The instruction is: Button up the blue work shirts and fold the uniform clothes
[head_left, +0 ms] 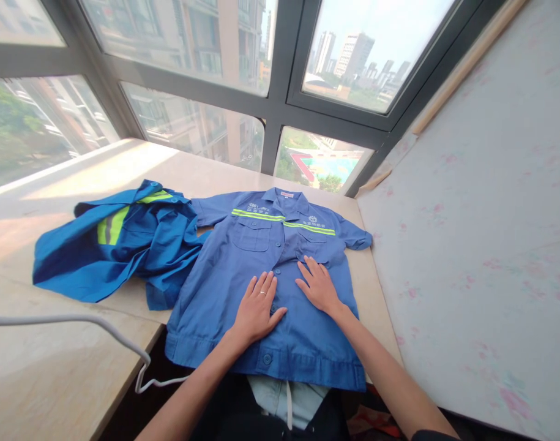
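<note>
A blue work shirt [243, 257] with a yellow-green reflective chest stripe lies spread out front-up on the pale window ledge [123, 171], collar away from me. My left hand [256, 309] rests flat on its lower front, fingers spread, a ring on one finger. Just to its right, my right hand [317, 285] lies flat with fingers apart beside the button placket. Neither hand holds anything.
A second, darker blue garment [119, 245] with reflective stripes lies crumpled to the left of the shirt, touching its sleeve. A white wire hanger [100, 331] sits on the near-left counter. Large windows stand behind, and a pale pink-speckled panel [481, 233] rises on the right.
</note>
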Action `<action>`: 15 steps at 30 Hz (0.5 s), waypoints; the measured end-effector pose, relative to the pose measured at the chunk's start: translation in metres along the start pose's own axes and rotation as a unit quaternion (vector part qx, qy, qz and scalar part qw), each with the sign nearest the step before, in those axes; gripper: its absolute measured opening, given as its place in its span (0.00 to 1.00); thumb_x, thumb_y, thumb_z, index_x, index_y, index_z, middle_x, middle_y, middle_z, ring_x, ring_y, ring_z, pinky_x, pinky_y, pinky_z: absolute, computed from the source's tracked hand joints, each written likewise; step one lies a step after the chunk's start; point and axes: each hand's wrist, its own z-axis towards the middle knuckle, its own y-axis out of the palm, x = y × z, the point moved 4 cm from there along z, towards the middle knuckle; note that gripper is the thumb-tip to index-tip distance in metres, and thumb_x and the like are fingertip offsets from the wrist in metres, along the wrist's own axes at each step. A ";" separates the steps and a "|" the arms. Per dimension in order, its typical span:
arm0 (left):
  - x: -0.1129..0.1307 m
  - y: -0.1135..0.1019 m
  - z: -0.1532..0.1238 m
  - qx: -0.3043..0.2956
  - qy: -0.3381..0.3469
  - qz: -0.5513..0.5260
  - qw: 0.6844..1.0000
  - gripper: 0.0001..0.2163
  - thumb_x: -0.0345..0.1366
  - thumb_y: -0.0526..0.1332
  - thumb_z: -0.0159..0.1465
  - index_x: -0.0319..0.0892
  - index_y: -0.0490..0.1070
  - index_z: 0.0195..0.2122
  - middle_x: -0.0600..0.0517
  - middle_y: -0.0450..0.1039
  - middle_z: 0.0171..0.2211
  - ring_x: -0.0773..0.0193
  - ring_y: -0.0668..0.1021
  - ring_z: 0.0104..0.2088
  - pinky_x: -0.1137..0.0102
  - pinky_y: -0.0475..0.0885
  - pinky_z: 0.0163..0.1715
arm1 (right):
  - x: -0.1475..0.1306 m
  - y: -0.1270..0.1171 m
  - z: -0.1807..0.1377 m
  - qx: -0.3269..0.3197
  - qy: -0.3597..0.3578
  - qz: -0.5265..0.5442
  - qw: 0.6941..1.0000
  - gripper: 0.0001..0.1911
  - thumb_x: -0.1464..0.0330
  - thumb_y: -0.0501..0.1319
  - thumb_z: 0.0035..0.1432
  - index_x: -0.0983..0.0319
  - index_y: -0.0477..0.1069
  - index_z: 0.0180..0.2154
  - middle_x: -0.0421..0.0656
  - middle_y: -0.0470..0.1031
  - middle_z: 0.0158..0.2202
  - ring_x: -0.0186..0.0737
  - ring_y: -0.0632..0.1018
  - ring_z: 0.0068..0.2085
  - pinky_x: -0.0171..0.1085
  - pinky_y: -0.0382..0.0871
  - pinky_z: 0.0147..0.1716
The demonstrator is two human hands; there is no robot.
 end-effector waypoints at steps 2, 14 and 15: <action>0.001 -0.001 -0.002 -0.002 0.001 -0.005 1.000 0.34 0.54 0.52 0.67 0.35 0.54 0.68 0.40 0.53 0.69 0.50 0.56 0.69 0.53 0.49 0.68 | 0.004 0.001 -0.009 -0.014 0.007 -0.010 1.000 0.29 0.56 0.48 0.70 0.58 0.55 0.67 0.50 0.51 0.71 0.50 0.53 0.70 0.54 0.49 0.66; 0.007 -0.006 -0.016 -0.010 -0.008 -0.024 1.000 0.27 0.50 0.55 0.67 0.40 0.63 0.63 0.42 0.64 0.64 0.49 0.64 0.65 0.51 0.59 0.64 | -0.002 0.006 -0.037 -0.025 -0.012 -0.023 0.999 0.30 0.56 0.48 0.70 0.57 0.51 0.69 0.49 0.48 0.71 0.50 0.51 0.71 0.55 0.51 0.66; 0.009 -0.007 -0.017 -0.003 -0.017 -0.029 0.999 0.25 0.49 0.55 0.68 0.41 0.65 0.62 0.42 0.66 0.62 0.49 0.66 0.64 0.51 0.61 0.63 | -0.004 0.005 -0.040 -0.024 -0.014 -0.021 0.999 0.30 0.56 0.48 0.70 0.56 0.51 0.69 0.49 0.48 0.71 0.51 0.51 0.71 0.55 0.51 0.66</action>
